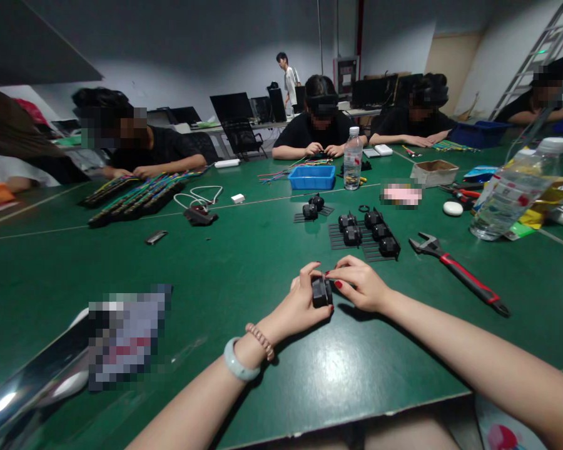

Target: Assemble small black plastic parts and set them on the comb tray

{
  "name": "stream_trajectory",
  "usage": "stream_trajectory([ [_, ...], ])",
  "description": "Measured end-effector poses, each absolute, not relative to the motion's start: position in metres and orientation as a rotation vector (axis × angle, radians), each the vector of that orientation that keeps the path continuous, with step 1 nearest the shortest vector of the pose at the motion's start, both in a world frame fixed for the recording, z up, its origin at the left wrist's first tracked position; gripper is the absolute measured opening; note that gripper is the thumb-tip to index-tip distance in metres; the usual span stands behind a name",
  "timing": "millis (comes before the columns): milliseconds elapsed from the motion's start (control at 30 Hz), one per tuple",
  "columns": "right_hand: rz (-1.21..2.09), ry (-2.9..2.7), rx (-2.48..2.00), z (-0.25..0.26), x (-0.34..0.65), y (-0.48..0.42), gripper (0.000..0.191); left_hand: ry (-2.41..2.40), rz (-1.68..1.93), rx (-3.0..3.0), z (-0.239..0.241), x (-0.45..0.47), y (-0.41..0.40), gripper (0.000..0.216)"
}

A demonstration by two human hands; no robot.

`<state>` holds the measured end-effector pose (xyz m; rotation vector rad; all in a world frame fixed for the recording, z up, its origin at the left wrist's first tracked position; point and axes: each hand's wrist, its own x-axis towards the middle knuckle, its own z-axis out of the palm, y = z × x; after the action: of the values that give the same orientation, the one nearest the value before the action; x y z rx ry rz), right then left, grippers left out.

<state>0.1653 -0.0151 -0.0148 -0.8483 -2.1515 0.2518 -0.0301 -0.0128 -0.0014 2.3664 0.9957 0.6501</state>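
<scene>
My left hand [304,295] holds a small black plastic part [321,292] just above the green table, thumb below and fingers curled round its far side. The part looks blocky, with a thin light line near its right edge; its exact kind does not show. My right hand [362,284] is at the part's right side, index fingertip at its upper edge, thumb apart from it. Nothing shows gripped between those fingers. Beyond my hands, several similar black round-bodied parts with flat slatted plates [353,235] lie on the table. A small black ring [364,209] lies behind them.
An adjustable wrench [469,275] lies right of my hands; water bottles [507,197], a white round case [453,209] and an open box [434,173] are farther right. A blue tray [312,177] is ahead. Wire bundles [143,200] and co-workers are across the table; a shiny bag [42,362] lies left.
</scene>
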Motion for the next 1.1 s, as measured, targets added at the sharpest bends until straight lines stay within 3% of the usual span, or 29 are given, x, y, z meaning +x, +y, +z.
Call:
stream_trajectory([
  [633, 0.238, -2.148, -0.838, -0.013, 0.165, -0.015, 0.03, 0.99, 0.655, 2.367, 0.0, -0.029, -0.012, 0.067],
  [1100, 0.088, -2.024, -0.636, -0.006, 0.163, -0.032, 0.028, 1.003, 0.657, 2.343, -0.002, -0.029, -0.013, 0.078],
])
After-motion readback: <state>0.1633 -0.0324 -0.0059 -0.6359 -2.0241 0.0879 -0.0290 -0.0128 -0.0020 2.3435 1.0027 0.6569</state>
